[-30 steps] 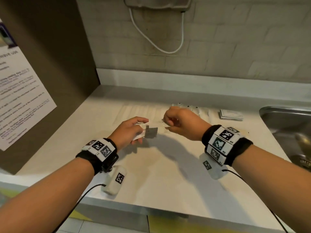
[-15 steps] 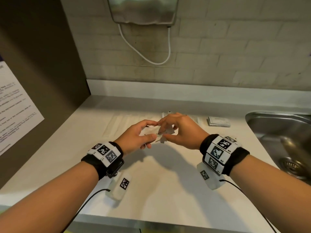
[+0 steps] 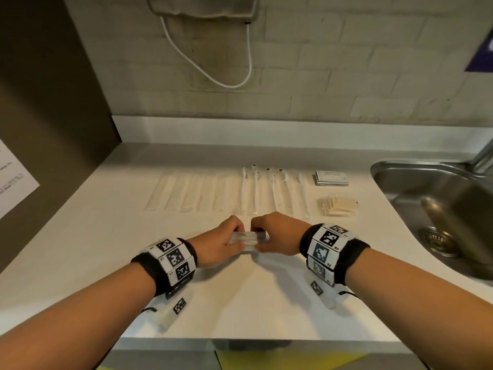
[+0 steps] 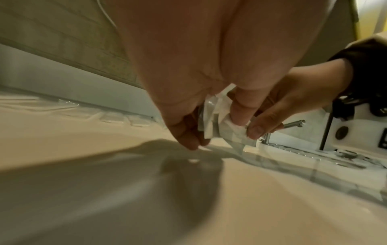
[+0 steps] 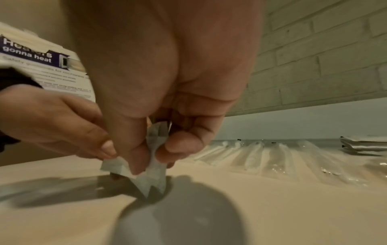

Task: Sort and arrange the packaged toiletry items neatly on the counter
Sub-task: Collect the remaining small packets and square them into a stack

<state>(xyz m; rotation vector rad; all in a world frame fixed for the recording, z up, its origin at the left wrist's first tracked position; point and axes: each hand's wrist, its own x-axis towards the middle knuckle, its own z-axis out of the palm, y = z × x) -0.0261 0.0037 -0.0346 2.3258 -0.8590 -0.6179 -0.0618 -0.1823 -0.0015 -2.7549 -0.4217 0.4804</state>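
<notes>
Both hands hold a small stack of white sachets (image 3: 248, 237) on edge, just above the counter (image 3: 240, 303) near its middle. My left hand (image 3: 234, 240) pinches the stack's left end and my right hand (image 3: 260, 239) pinches its right end. In the left wrist view the sachets (image 4: 220, 122) sit between my left thumb and fingers, lower corners at the counter. In the right wrist view my right hand (image 5: 156, 154) grips the same sachets (image 5: 153, 170). Behind them lie a row of long flat packets (image 3: 186, 193) and wrapped toothbrushes (image 3: 272, 190).
A stack of square sachets (image 3: 331, 178) and a pile of beige packets (image 3: 337, 206) lie right of the toothbrushes. A steel sink (image 3: 437, 209) is set into the counter at the right. A dark panel with a paper notice (image 3: 16, 177) stands at the left. A wall unit's white cable (image 3: 213, 76) hangs above.
The hands have come closer together and lower over the counter. The loose sachets held between them are now gathered into one stack held on edge.
</notes>
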